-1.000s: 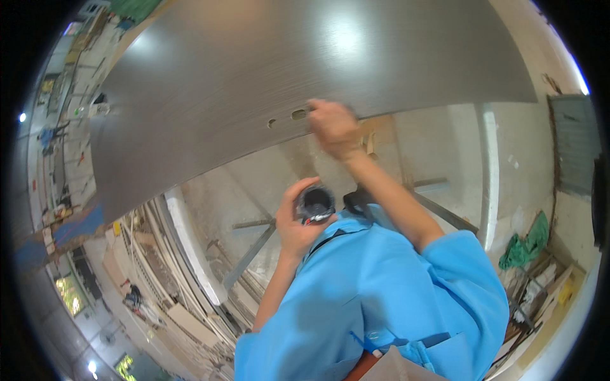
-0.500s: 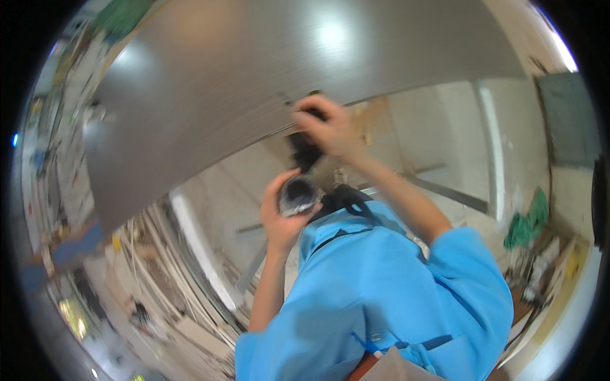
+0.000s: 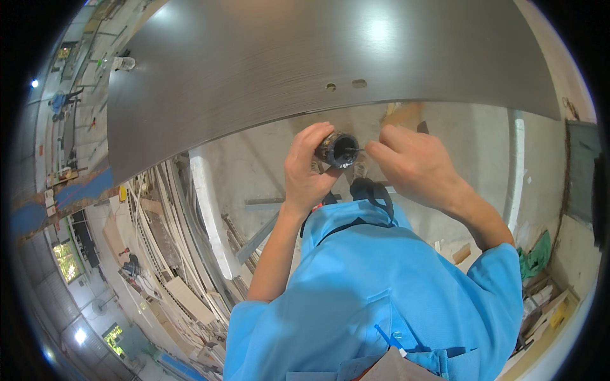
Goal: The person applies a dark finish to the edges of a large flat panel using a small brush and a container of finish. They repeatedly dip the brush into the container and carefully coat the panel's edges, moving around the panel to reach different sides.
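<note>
**Picking a small part from the cup below the panel's near edge**

From where I watch, my left hand point(image 3: 308, 166) is wrapped around a small dark round container point(image 3: 338, 150), its open mouth tipped toward the camera. It sits just below the near edge of the large grey panel point(image 3: 305, 57), between both hands. My right hand point(image 3: 413, 165) has thumb and forefinger pressed together at the container's rim, pinching what looks like a thin pin or screw; the piece is too small to name for certain.

I judge this as the fetching step: a small fitting is being drawn from the cup. Two small holes point(image 3: 344, 84) sit close to the panel's near edge, directly above the hands. The next move, as I read it, calls for a firm pinch and a careful lift toward that edge.

No packages or labels are readable. Pale strips and boards point(image 3: 190, 267) lie stacked on the floor at the left, and a green crumpled thing point(image 3: 537, 254) sits at the right.
</note>
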Motion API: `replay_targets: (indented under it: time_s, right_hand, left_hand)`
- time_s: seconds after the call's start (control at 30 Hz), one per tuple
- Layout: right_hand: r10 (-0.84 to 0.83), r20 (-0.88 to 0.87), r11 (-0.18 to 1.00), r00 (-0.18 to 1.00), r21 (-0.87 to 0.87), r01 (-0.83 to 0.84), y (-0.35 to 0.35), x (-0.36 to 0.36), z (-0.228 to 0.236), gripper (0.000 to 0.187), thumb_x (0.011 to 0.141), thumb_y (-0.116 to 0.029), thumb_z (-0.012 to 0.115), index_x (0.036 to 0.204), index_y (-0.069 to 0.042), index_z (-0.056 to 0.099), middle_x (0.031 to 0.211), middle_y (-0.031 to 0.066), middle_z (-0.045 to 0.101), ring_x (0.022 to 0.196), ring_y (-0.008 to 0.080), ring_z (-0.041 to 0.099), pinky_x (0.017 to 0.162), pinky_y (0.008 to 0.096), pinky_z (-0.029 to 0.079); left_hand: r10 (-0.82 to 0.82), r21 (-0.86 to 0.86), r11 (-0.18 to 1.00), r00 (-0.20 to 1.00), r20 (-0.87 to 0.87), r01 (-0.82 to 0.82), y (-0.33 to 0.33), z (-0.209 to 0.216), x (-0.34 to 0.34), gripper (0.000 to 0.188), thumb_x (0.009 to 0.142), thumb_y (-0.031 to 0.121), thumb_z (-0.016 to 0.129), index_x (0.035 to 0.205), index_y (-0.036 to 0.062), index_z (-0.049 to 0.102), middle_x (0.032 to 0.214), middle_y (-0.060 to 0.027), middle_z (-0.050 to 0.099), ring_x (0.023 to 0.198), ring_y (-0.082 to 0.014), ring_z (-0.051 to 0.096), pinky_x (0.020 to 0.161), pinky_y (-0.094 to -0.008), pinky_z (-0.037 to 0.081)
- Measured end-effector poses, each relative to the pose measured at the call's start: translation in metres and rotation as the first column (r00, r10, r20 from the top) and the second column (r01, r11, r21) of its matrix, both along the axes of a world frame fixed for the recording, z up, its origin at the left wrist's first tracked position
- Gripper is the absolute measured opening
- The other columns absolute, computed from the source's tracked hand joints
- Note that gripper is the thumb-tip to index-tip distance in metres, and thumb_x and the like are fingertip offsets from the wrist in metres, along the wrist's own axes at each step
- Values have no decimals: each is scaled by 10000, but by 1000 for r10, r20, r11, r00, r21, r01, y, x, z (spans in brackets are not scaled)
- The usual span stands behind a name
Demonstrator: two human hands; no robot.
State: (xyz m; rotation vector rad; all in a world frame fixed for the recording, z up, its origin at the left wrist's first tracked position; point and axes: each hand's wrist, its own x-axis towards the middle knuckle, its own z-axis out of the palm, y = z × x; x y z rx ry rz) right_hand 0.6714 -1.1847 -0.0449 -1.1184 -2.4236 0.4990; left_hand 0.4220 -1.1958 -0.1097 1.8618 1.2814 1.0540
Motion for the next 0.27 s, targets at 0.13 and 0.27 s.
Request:
replay_targets:
  time_s: [0.13, 0.27]
  right_hand:
    - [-26, 66, 999, 997, 23, 24, -7, -9, 10, 179, 852, -78, 727, 1003, -92, 631, 901, 70, 550, 792, 229, 662, 605, 373, 554]
    - [-31, 123, 999, 992, 33, 27, -16, -30, 14, 212, 839, -72, 724, 1031, -100, 640, 937, 76, 575, 809, 242, 676, 635, 369, 580]
  left_hand:
    - [-54, 1, 999, 999, 6, 54, 1, 4, -3, 703, 705, 29, 927, 1357, 75, 667, 1394, -151, 685, 1261, -322, 675, 1057, -421, 549]
    - [-152, 56, 987, 988, -21, 153, 8, 1, -17, 704, 699, 27, 923, 1354, 94, 674, 1406, -146, 684, 1288, -342, 665, 1087, -437, 537]
